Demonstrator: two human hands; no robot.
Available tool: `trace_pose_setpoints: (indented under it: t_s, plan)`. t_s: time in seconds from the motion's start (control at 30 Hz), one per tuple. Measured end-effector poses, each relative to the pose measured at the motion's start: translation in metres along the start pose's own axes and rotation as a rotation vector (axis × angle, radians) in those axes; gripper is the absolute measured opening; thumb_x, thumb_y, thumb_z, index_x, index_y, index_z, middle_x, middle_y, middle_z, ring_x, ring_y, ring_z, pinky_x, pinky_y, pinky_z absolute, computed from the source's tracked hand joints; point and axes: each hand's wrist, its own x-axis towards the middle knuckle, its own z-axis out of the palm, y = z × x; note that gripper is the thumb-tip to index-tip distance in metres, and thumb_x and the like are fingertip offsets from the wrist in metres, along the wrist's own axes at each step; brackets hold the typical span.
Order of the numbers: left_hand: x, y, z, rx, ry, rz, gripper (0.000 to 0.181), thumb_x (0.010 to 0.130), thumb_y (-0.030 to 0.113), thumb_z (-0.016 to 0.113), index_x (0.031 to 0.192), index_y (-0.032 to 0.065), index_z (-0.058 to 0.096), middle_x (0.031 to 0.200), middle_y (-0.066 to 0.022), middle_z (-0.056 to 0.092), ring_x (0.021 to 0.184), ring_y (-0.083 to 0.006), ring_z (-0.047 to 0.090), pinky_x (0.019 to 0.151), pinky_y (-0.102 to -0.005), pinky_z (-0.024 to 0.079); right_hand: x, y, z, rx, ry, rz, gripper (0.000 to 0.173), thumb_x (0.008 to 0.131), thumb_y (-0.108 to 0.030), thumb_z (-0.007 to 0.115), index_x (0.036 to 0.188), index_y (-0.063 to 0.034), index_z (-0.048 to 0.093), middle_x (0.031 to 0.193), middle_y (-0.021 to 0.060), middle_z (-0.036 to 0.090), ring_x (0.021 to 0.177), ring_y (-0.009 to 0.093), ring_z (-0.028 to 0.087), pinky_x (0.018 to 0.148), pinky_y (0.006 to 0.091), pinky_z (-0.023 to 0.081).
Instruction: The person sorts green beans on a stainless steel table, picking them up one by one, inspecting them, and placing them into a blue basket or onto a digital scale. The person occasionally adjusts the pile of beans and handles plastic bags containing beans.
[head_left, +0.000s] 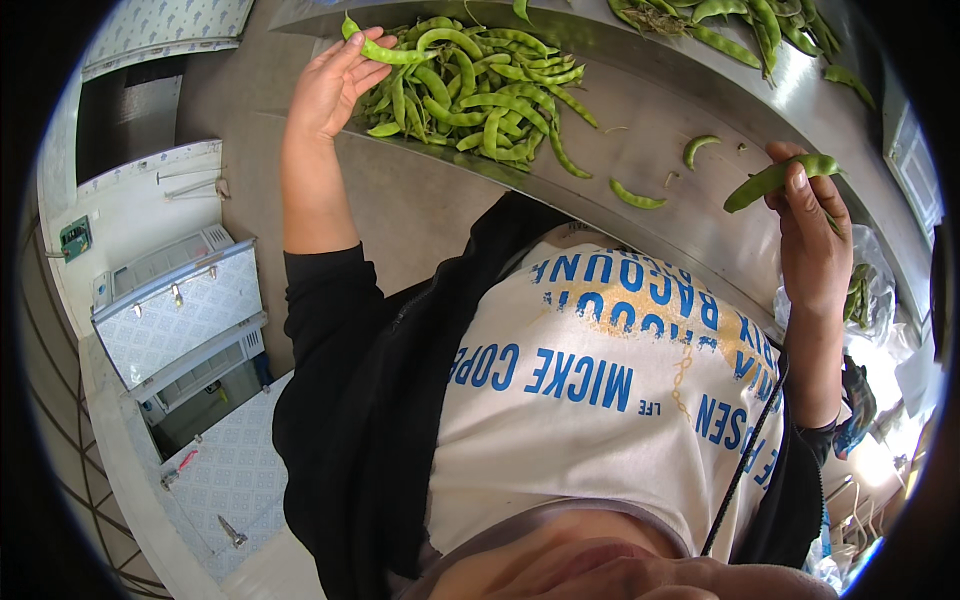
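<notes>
My left hand (341, 79), at the upper left, holds a curved green bean pod (394, 55) between thumb and fingers. Beside and beneath its fingertips lies a heap of green bean pods (480, 97) on a metal tray-like surface (637, 154). On the right, my right hand (814, 217) grips a broad flat bean pod (776, 182) between thumb and fingers; a bit of green also shows against its palm. Between the hands, a small curved pod (700, 150) and another short pod (637, 196) lie on the metal, with small scraps nearby.
Beyond the raised metal edge (675, 52), more bean pods (724, 37) lie at the upper right. A clear plastic bag (874, 289) with pods inside stands right of my right hand. Patterned cabinet-like units (184, 300) with latches stand at the left.
</notes>
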Motion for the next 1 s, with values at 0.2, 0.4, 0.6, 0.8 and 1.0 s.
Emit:
trace_pose_setpoints:
  t_s: [0.2, 0.4, 0.6, 0.8, 1.0]
  plan:
    - [0.013, -0.015, 0.010, 0.507, 0.454, 0.246, 0.051, 0.087, 0.030, 0.072, 0.123, -0.0036, 0.059, 0.117, -0.0176, 0.065, 0.100, -0.0269, 0.066, 0.088, -0.0386, 0.053, -0.007, -0.012, 0.007, -0.079, 0.004, 0.010, 0.025, 0.098, -0.020, 0.059, 0.112, -0.0006, 0.067, 0.115, 0.0061, 0.066, 0.089, 0.009, 0.051, 0.084, 0.0246, 0.041]
    - [0.022, -0.047, -0.011, 0.967, 0.155, -0.155, 0.056, 0.072, 0.031, 0.083, 0.111, -0.0028, 0.062, 0.104, -0.0189, 0.069, 0.097, -0.0267, 0.067, 0.084, -0.0364, 0.052, -0.009, -0.019, 0.008, -0.252, -0.067, 0.039, 0.026, 0.096, -0.025, 0.063, 0.111, -0.0053, 0.070, 0.105, 0.0024, 0.068, 0.089, 0.008, 0.053, 0.084, 0.0241, 0.040]
    - [0.015, -0.057, -0.010, 0.898, 0.103, -0.114, 0.052, 0.073, 0.021, 0.082, 0.113, -0.0034, 0.060, 0.104, -0.0167, 0.068, 0.093, -0.0214, 0.067, 0.080, -0.0329, 0.053, 0.000, -0.008, 0.009, -0.280, -0.089, 0.107, 0.027, 0.095, -0.027, 0.063, 0.111, -0.0058, 0.070, 0.100, -0.0001, 0.067, 0.091, 0.009, 0.054, 0.083, 0.0239, 0.039]
    - [-0.015, -0.033, -0.004, 0.290, 0.103, -0.065, 0.043, 0.089, 0.009, 0.067, 0.130, 0.0007, 0.057, 0.112, -0.0106, 0.068, 0.099, -0.0172, 0.066, 0.085, -0.0309, 0.053, 0.002, -0.001, 0.010, -0.285, -0.093, 0.129, 0.028, 0.096, -0.028, 0.063, 0.112, -0.0061, 0.070, 0.101, 0.0003, 0.068, 0.091, 0.008, 0.054, 0.083, 0.0241, 0.040]
    - [-0.021, -0.024, 0.000, 0.262, 0.109, -0.023, 0.045, 0.091, 0.013, 0.066, 0.132, 0.0000, 0.055, 0.118, -0.0137, 0.066, 0.107, -0.0214, 0.065, 0.089, -0.0339, 0.052, 0.001, 0.000, 0.010, -0.311, -0.136, 0.156, 0.029, 0.096, -0.028, 0.062, 0.113, -0.0058, 0.070, 0.102, 0.0004, 0.067, 0.092, 0.008, 0.054, 0.083, 0.0234, 0.040]
